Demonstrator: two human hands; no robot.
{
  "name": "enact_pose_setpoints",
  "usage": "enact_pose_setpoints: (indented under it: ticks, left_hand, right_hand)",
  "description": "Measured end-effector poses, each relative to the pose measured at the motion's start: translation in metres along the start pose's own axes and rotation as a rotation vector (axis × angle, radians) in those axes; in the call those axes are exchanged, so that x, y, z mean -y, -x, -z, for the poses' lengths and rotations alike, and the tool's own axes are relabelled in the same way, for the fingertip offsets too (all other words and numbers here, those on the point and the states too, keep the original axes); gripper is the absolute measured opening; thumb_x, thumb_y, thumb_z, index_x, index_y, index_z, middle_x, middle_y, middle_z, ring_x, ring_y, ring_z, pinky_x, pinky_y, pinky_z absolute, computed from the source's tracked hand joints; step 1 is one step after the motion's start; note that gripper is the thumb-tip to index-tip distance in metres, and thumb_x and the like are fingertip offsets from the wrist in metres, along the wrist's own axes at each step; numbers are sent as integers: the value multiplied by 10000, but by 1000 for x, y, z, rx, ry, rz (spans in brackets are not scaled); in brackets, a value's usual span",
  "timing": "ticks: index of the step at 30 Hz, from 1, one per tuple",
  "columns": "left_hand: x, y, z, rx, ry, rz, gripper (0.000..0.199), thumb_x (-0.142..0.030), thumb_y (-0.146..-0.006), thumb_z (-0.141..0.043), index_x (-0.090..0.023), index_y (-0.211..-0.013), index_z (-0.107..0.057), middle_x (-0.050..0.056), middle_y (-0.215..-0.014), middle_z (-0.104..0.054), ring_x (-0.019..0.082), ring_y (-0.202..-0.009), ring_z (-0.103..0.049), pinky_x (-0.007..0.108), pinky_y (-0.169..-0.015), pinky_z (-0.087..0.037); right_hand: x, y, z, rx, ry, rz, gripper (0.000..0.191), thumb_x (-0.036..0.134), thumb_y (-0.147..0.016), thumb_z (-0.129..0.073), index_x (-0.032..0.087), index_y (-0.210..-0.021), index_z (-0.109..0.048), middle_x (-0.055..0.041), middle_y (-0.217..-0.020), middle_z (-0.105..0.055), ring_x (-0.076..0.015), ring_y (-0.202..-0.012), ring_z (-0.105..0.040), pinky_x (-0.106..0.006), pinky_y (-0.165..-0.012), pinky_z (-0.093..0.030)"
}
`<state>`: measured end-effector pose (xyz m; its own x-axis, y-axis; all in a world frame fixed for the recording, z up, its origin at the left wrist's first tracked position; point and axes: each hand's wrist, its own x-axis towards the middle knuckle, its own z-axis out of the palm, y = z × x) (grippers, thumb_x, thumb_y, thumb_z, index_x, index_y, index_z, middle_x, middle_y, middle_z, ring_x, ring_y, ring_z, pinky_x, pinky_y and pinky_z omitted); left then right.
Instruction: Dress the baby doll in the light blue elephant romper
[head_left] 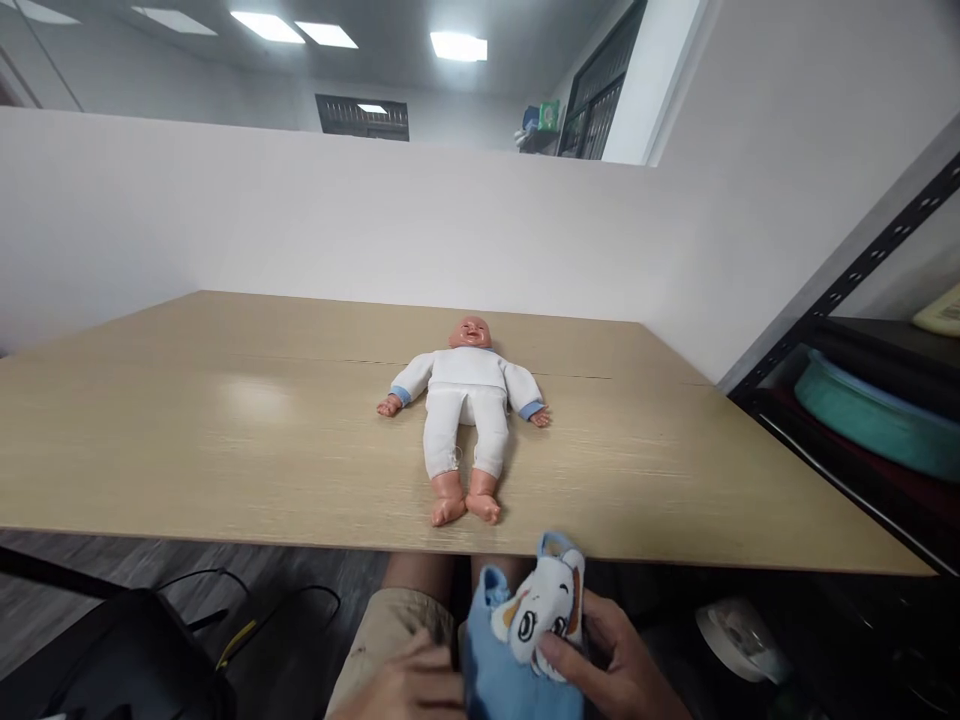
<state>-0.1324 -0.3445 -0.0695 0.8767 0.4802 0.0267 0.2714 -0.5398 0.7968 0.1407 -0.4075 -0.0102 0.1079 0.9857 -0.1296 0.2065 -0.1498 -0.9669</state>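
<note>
My right hand (611,655) is closed on a small pair of blue overalls (495,680), the thumb in front, over my lap. The overalls have two loop straps at the top and a white cartoon animal face (544,610) on the bib. Their lower part is cut off by the picture's edge. My left hand (412,685), smeared by motion, is at the left edge of the overalls; whether its fingers grip the cloth I cannot tell. Beyond them a baby doll (469,370) in a white top and white trousers with blue cuffs lies face up on the table (300,450), bare feet towards me.
A white partition (420,220) stands behind the table. At the right is a black rack (795,350) with a teal basin (885,415). A black bag (127,660) and cables lie at the lower left. A round white object (739,640) is under the table's right side.
</note>
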Motion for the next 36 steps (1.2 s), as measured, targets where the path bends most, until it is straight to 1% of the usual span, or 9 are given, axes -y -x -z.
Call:
enact_pose_setpoints:
  ticks: [3,6,13,17,23,26,30,33,36]
  left_hand:
    - [-48,-12,70,-271,59,10,276,-535,-1005,-605,-475,-1233,-747,55,-1288,-719,317,-1219,-622,497,-1061,-456]
    - [-84,-44,135,-481,172,-57,602,-451,-955,-734,-453,-1518,-519,51,-1635,-466,350,-1513,-403,504,-1208,-380]
    - [-91,-108,229,-158,221,-157,312,-427,-937,-780,-212,-1140,-681,18,-985,-647,180,-913,-596,278,-811,-473]
    - [-97,-121,259,-249,81,-328,206,-360,-947,-774,-189,-947,-660,32,-978,-626,181,-954,-583,290,-879,-472]
    - [-103,-141,289,-274,-5,-599,132,-248,-914,-787,-201,-962,-673,108,-1170,-662,251,-1147,-595,387,-1031,-473]
    - [-98,-152,293,-277,94,-590,150,-229,-921,-788,-208,-1002,-663,46,-944,-652,181,-926,-614,297,-835,-491]
    - [-92,-165,294,-381,149,-519,170,-275,-935,-795,-205,-1027,-671,20,-922,-640,142,-841,-601,251,-758,-474]
    - [-90,-171,299,-453,128,-445,184,-316,-954,-779,-205,-1054,-671,10,-942,-647,136,-845,-595,239,-760,-470]
    - [-85,-173,311,-375,58,-312,234,-365,-960,-766,-213,-1109,-668,4,-977,-665,149,-883,-608,238,-759,-473]
  right_hand:
    - [64,-17,10,182,44,86,486,561,-843,-803,211,-1181,-794,-122,-1131,-808,-356,-1094,-754,-515,-1017,-608]
    - [122,-51,17,307,92,163,509,505,-847,-840,202,-1244,-748,-111,-1123,-810,-319,-1063,-768,-462,-952,-647]
    - [167,-136,38,388,-150,322,501,312,-771,-947,218,-1192,-693,-50,-1106,-785,-245,-1043,-750,-340,-880,-628]
    - [165,-165,56,298,-415,366,327,359,-803,-926,228,-978,-683,26,-807,-683,-153,-769,-675,-261,-732,-579]
    - [178,-216,73,183,-748,429,415,438,-943,-750,231,-693,-491,94,-593,-254,-96,-466,-208,-228,-474,-353]
    - [182,-240,74,140,-583,536,366,554,-935,-731,239,-793,-610,52,-656,-432,-117,-545,-394,-238,-552,-427]
    - [183,-251,79,403,-160,592,585,785,-859,-691,247,-1088,-729,-44,-991,-719,-235,-910,-672,-360,-850,-565]
    - [186,-251,83,544,168,542,514,580,-799,-879,238,-1163,-761,-65,-1140,-777,-296,-1111,-708,-412,-1002,-551]
    - [186,-255,81,479,203,571,377,456,-808,-904,229,-1089,-797,-65,-1121,-801,-281,-1087,-729,-378,-967,-568]
